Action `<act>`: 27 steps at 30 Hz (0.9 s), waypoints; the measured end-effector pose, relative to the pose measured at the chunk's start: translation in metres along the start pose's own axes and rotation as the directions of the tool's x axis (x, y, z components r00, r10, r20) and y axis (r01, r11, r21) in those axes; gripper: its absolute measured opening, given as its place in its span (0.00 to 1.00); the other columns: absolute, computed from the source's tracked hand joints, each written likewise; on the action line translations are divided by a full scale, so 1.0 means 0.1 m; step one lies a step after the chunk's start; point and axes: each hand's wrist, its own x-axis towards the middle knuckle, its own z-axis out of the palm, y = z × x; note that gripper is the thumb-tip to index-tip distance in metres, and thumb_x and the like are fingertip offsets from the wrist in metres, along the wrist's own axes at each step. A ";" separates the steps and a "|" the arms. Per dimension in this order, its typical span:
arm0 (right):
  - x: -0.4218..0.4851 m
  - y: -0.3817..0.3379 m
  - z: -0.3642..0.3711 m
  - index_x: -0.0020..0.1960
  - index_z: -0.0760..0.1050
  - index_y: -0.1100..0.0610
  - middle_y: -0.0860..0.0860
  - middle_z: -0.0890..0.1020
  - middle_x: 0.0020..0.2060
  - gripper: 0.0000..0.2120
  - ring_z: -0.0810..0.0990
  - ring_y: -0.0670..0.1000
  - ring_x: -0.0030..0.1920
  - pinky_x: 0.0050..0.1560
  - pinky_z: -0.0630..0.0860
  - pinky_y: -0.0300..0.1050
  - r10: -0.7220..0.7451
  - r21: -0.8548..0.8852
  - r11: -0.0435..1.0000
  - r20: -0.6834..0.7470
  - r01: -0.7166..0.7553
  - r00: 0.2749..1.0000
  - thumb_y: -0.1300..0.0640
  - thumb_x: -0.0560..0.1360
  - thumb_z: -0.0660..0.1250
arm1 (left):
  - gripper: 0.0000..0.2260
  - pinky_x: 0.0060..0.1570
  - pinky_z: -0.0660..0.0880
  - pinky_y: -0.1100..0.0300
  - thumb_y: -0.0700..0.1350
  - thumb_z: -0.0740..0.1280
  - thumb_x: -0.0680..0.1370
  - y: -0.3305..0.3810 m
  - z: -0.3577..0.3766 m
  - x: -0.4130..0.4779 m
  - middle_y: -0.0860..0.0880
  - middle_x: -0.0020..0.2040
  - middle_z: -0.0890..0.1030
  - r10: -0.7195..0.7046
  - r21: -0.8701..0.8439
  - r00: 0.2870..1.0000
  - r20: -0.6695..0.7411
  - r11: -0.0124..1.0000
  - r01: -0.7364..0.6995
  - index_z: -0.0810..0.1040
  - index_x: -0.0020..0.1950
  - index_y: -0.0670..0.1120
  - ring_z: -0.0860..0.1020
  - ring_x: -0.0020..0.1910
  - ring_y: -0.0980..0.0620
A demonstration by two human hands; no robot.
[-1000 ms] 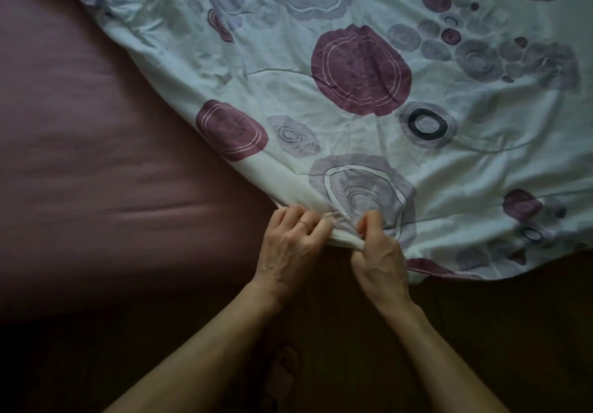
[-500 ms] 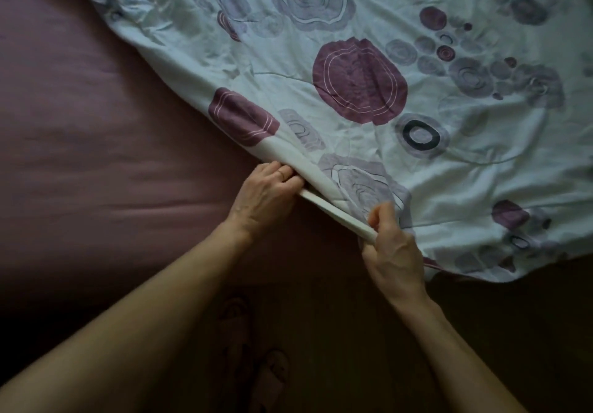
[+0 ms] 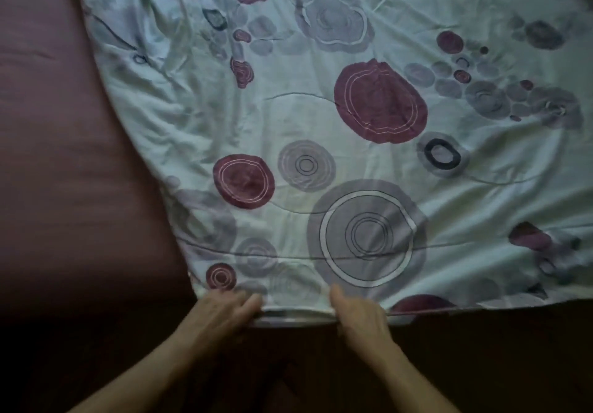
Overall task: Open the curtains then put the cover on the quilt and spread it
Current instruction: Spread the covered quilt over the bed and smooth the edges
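I am on the spreading step, working the near hem of the quilt (image 3: 353, 143), which lies in its pale cover printed with purple and grey rings across the middle and right of the frame. The bare mauve bed (image 3: 57, 162) shows along the left. My left hand (image 3: 224, 308) grasps the hem at lower centre, just right of the quilt's near left corner, fingers curled over the fabric. My right hand (image 3: 356, 313) grasps the same edge a little further right, thumb lying on top of the cloth; the fingers beneath are blurred. Between the hands the hem runs as a short, fairly taut band.

The cloth is rumpled toward the upper left, and its left edge runs at a slant across the bed. So the next move, I judge, is to tug this hem toward me and to the left, squaring the corner to the mattress and drawing out those creases.
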 end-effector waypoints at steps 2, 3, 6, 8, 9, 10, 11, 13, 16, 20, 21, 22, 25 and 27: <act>0.06 0.07 -0.12 0.59 0.64 0.49 0.49 0.76 0.54 0.13 0.76 0.50 0.53 0.57 0.75 0.48 0.055 0.017 0.998 -0.026 -0.055 0.998 0.55 0.77 0.63 | 0.16 0.25 0.72 0.63 0.44 0.80 0.61 -0.20 -0.20 0.26 0.51 0.35 0.79 -0.062 0.023 0.991 -0.122 0.998 0.065 0.79 0.45 0.48 0.77 0.27 0.53; 0.10 0.07 -0.18 0.61 0.64 0.49 0.49 0.73 0.57 0.17 0.74 0.50 0.56 0.59 0.73 0.48 0.058 -0.010 0.998 -0.040 -0.059 0.997 0.52 0.75 0.66 | 0.14 0.26 0.72 0.61 0.40 0.78 0.62 -0.29 -0.32 0.38 0.49 0.35 0.79 -0.069 0.028 0.982 -0.178 0.997 0.075 0.80 0.44 0.46 0.77 0.28 0.51; 0.24 -0.33 -0.36 0.69 0.60 0.47 0.48 0.67 0.61 0.33 0.67 0.50 0.62 0.65 0.66 0.48 0.022 0.057 0.998 -0.177 -0.012 0.984 0.43 0.69 0.70 | 0.11 0.28 0.71 0.57 0.39 0.75 0.63 -0.53 -0.58 0.56 0.46 0.34 0.78 -0.106 0.031 0.963 -0.249 0.993 0.117 0.77 0.42 0.43 0.77 0.30 0.46; 0.39 -0.73 -0.47 0.69 0.61 0.48 0.48 0.69 0.58 0.32 0.69 0.50 0.59 0.63 0.67 0.47 -0.026 0.123 0.990 -0.345 0.073 0.938 0.47 0.69 0.70 | 0.11 0.29 0.71 0.56 0.40 0.75 0.63 -0.52 -0.63 0.61 0.45 0.33 0.78 -0.123 -0.004 0.956 -0.265 0.992 0.127 0.77 0.41 0.43 0.77 0.31 0.44; 0.49 -0.97 -0.53 0.66 0.64 0.49 0.48 0.72 0.55 0.28 0.71 0.50 0.56 0.60 0.69 0.47 -0.057 0.137 0.983 -0.411 0.124 0.910 0.52 0.70 0.70 | 0.11 0.29 0.71 0.56 0.42 0.75 0.63 -0.54 -0.63 0.58 0.45 0.33 0.78 -0.127 -0.034 0.954 -0.271 0.992 0.123 0.77 0.41 0.43 0.77 0.30 0.44; 0.55 -1.15 -0.59 0.62 0.68 0.51 0.49 0.74 0.52 0.21 0.73 0.51 0.53 0.56 0.71 0.48 -0.083 0.168 0.970 -0.449 0.176 0.889 0.56 0.71 0.68 | 0.12 0.29 0.71 0.56 0.43 0.75 0.63 -0.54 -0.63 0.57 0.46 0.33 0.78 -0.138 -0.067 0.948 -0.285 0.990 0.124 0.78 0.42 0.43 0.77 0.30 0.44; 0.60 -1.27 -0.65 0.56 0.70 0.52 0.50 0.76 0.49 0.14 0.75 0.52 0.49 0.52 0.73 0.49 -0.083 0.221 0.954 -0.457 0.203 0.886 0.59 0.72 0.65 | 0.11 0.28 0.71 0.56 0.43 0.75 0.64 -0.55 -0.61 0.55 0.46 0.33 0.78 -0.159 -0.107 0.942 -0.296 0.985 0.133 0.78 0.42 0.42 0.77 0.29 0.45; 0.64 -1.41 -0.71 0.49 0.70 0.54 0.52 0.78 0.43 0.07 0.77 0.54 0.44 0.44 0.75 0.52 -0.010 0.323 0.933 -0.420 0.160 0.907 0.63 0.73 0.62 | 0.10 0.24 0.70 0.57 0.42 0.75 0.65 -0.69 -0.58 0.44 0.46 0.34 0.78 -0.219 -0.174 0.937 -0.272 0.969 0.176 0.77 0.43 0.43 0.78 0.28 0.44; 0.58 -1.34 -0.70 0.47 0.68 0.53 0.52 0.78 0.39 0.09 0.78 0.55 0.39 0.40 0.76 0.52 0.080 0.320 0.946 -0.406 0.060 0.910 0.65 0.72 0.61 | 0.11 0.20 0.68 0.58 0.38 0.75 0.64 -0.91 -0.53 0.30 0.48 0.33 0.79 -0.270 -0.145 0.934 -0.234 0.960 0.241 0.78 0.44 0.45 0.78 0.27 0.45; 0.51 -1.36 -0.70 0.49 0.68 0.53 0.50 0.76 0.34 0.13 0.77 0.54 0.35 0.35 0.76 0.52 0.097 0.248 0.968 -0.457 0.022 0.884 0.69 0.72 0.58 | 0.13 0.22 0.69 0.57 0.32 0.73 0.62 -1.25 -0.60 0.31 0.46 0.34 0.79 -0.379 -0.123 0.883 -0.277 0.925 0.359 0.78 0.42 0.44 0.76 0.25 0.41; 0.50 -1.35 -0.71 0.49 0.68 0.53 0.48 0.74 0.33 0.13 0.77 0.54 0.34 0.34 0.75 0.51 0.108 0.230 0.973 -0.480 0.006 0.871 0.69 0.71 0.58 | 0.13 0.24 0.71 0.55 0.31 0.71 0.63 -1.33 -0.64 0.35 0.45 0.36 0.79 -0.410 -0.152 0.867 -0.283 0.912 0.381 0.78 0.44 0.44 0.77 0.27 0.40; 0.50 -1.34 -0.72 0.48 0.68 0.53 0.48 0.73 0.32 0.12 0.76 0.55 0.32 0.32 0.75 0.52 0.113 0.207 0.978 -0.503 -0.007 0.857 0.68 0.71 0.59 | 0.13 0.27 0.72 0.53 0.30 0.69 0.64 -1.42 -0.66 0.37 0.44 0.39 0.80 -0.438 -0.205 0.854 -0.281 0.897 0.392 0.78 0.46 0.43 0.78 0.31 0.38; 0.46 -1.31 -0.66 0.48 0.69 0.53 0.48 0.74 0.32 0.11 0.75 0.53 0.29 0.28 0.76 0.51 0.132 0.145 0.987 -0.541 -0.062 0.830 0.68 0.72 0.60 | 0.15 0.38 0.75 0.49 0.33 0.63 0.70 -1.58 -0.74 0.39 0.45 0.46 0.82 -0.407 -0.352 0.873 -0.270 0.885 0.303 0.78 0.54 0.45 0.79 0.43 0.38; 0.35 -1.25 -0.51 0.53 0.68 0.52 0.48 0.75 0.35 0.11 0.75 0.49 0.32 0.32 0.77 0.46 0.177 0.090 0.984 -0.455 -0.153 0.872 0.66 0.76 0.59 | 0.14 0.39 0.75 0.48 0.39 0.61 0.73 -1.59 -0.80 0.32 0.45 0.46 0.82 -0.269 -0.320 0.939 -0.213 0.927 0.193 0.78 0.56 0.48 0.80 0.44 0.39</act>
